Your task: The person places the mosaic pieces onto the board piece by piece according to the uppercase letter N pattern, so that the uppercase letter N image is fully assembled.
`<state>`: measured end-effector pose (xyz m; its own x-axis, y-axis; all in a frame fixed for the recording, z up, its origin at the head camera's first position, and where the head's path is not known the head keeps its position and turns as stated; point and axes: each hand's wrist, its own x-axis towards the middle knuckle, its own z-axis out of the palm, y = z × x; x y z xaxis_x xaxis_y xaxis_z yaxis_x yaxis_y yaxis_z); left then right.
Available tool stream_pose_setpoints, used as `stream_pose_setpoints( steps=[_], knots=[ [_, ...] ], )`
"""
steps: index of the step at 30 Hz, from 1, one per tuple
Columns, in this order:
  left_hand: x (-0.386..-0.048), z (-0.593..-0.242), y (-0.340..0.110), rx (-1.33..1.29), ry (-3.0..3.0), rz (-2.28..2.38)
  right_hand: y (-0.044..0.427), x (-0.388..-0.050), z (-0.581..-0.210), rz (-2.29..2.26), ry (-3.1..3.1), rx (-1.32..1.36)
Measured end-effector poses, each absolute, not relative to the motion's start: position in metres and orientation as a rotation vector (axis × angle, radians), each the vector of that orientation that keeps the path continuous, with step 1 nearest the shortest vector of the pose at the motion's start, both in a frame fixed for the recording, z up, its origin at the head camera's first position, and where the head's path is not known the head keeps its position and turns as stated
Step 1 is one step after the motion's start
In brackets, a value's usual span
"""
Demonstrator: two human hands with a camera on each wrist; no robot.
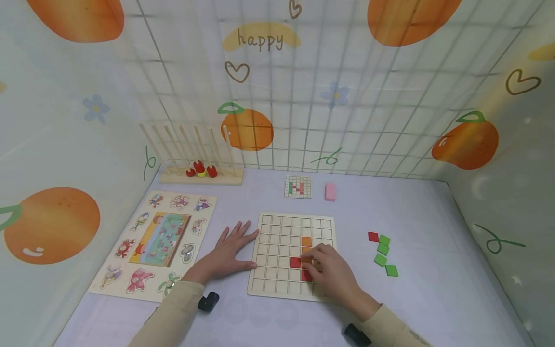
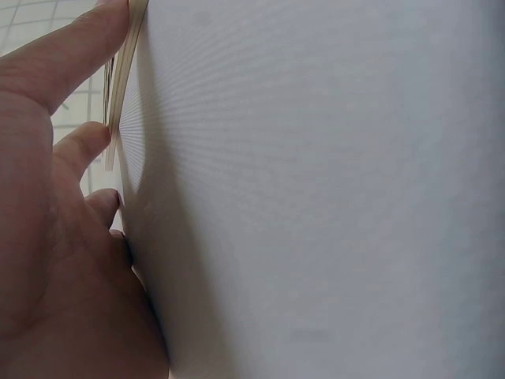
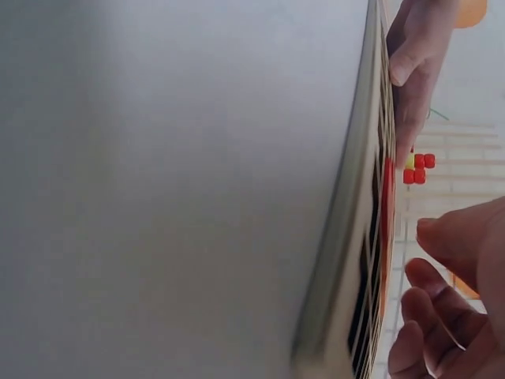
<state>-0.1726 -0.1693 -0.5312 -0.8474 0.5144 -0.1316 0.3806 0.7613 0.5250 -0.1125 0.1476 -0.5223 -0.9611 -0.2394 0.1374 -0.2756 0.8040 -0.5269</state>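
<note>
A pale wooden grid board (image 1: 273, 284) lies in front of me, with orange tiles (image 1: 306, 241) and red tiles (image 1: 295, 262) in some squares. My left hand (image 1: 227, 250) lies spread, thumb and index fingertip touching the board's left edge; the left wrist view shows this edge from low down. Over the lower right of the board is my right hand (image 1: 336, 277), loosely bent, its fingertips close to the tiles and covering some of them. In the right wrist view a gap shows between thumb and fingers (image 3: 426, 272), with nothing seen in it.
Loose green tiles (image 1: 383, 248) and a red tile (image 1: 373, 237) lie right of the board. Behind it are a small pattern card (image 1: 298, 187) and a pink block (image 1: 330, 192). A sea-animal puzzle board (image 1: 204, 202) lies left, a peg rack with beads (image 1: 225, 179) behind it.
</note>
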Motion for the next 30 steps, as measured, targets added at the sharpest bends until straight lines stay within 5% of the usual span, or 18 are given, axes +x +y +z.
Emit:
stream_pose_setpoints(
  steps=[30],
  knots=[
    [-0.173,-0.533,-0.169,0.697,2.698,0.695,0.256,-0.12,-0.51,0.796,-2.914,0.122]
  ],
)
